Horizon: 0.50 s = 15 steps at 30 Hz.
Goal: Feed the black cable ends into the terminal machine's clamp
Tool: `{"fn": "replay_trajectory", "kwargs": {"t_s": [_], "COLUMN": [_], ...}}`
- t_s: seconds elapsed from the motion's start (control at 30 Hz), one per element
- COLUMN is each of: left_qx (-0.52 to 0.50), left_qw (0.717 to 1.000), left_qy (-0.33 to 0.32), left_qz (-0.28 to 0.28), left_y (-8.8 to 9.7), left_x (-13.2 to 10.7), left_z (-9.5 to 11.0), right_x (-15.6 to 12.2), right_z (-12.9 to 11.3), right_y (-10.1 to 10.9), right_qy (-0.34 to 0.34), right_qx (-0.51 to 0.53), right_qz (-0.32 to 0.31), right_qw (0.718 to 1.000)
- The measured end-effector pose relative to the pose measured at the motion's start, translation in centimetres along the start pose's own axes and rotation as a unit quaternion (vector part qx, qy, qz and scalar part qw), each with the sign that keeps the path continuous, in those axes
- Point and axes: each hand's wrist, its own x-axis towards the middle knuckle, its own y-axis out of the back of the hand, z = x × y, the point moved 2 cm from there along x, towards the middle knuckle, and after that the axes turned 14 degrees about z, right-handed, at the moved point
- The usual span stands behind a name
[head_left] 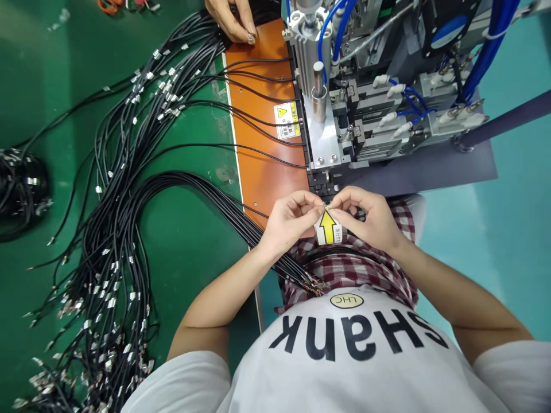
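Note:
My left hand [290,221] is closed, its thumb and forefinger pinching the end of a thin black cable [255,211] that runs in from the left. My right hand [370,221] is closed as well and meets the left fingertips at the same spot. Between the two pinches shows a small shiny metal piece [328,207] at the cable end; its exact shape is mostly covered by the fingers. Just below the fingertips is a white label with a yellow arrow [328,229]. Both hands are at the near end of the machine's black cable track [322,186].
A machine [318,129] with metal cylinders and blue air hoses stands ahead. Several cables cross its orange plate [271,178]. A large heap of black cables [116,229] covers the green table [189,241]. At the top, another person's hand [232,20] holds a small metal connector [251,38].

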Motion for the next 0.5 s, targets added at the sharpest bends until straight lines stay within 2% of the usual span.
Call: {"fn": "replay_trajectory", "kwargs": {"t_s": [0.27,0.5], "left_qx": [0.004,-0.009], "left_qw": [1.0,1.0], "left_qy": [0.005,-0.01], "left_qz": [0.004,0.001], "left_y": [-0.1,-0.12], "left_x": [-0.17,-0.04], "left_z": [0.05,-0.12], "right_x": [-0.15,-0.51], "right_z": [-0.09,-0.91], "right_y": [-0.4,-0.34], "right_qy": [-0.057,0.013], "right_qx": [0.01,-0.063], "right_qz": [0.031,0.096], "right_qw": [0.998,0.993]}}
